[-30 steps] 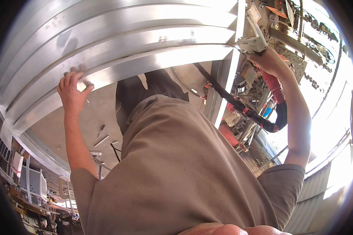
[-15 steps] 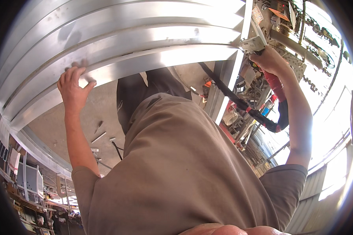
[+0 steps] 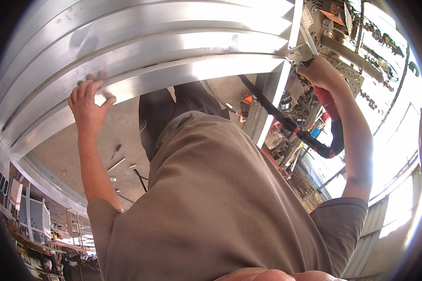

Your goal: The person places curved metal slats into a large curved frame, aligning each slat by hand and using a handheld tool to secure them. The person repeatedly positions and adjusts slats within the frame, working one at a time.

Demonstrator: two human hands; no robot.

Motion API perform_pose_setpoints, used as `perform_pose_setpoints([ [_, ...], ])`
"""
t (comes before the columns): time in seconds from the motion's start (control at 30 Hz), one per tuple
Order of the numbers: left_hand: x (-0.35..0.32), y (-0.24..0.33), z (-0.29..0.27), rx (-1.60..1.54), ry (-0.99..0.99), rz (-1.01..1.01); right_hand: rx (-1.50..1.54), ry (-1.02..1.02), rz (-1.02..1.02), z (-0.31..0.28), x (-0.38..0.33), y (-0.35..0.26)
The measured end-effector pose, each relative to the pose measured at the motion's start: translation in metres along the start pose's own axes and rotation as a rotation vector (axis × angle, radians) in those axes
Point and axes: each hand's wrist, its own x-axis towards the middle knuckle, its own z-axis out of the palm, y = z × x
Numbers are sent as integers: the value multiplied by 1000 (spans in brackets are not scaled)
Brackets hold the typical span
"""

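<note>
My left hand (image 3: 87, 100) rests on the nearest slat of a shiny metal slatted frame (image 3: 150, 72). Its fingers curve over the slat near the upper edge, and the thumb stands apart to the right. Their reflection shows on the metal just beyond. At the frame's right end, my right hand (image 3: 324, 74) is closed around a welding gun (image 3: 301, 54) with a boxy silver head. The head is at the corner where the slat meets the upright side bar (image 3: 280, 93). Where its tip touches is hard to make out. A thick black hose (image 3: 309, 139) with red wrapping trails from the gun.
The hose loops down beside my right forearm and passes under the frame. Small metal offcuts (image 3: 116, 164) lie on the concrete floor (image 3: 70, 154). Tools and clutter stand on the right, with racks (image 3: 35, 215) at the lower left.
The welding gun and my right hand have shifted very slightly left and down along the corner. My left hand stays in place on the slat.
</note>
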Motion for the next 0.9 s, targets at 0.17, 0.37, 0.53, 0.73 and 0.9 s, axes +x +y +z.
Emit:
perform_pose_setpoints([
  [0.17,-1,0,0,-6,3,-2,-43,-10,21,0,2,-2],
  [0.37,-1,0,0,-2,13,3,-99,3,28,1,3,-4],
  [0.53,-1,0,0,-12,13,1,-120,0,35,1,3,-6],
  [0.73,0,1,-1,-13,4,-9,-96,-6,26,1,3,-10],
  [0.9,-1,1,-1,-21,5,-4,-69,-18,25,0,3,-11],
])
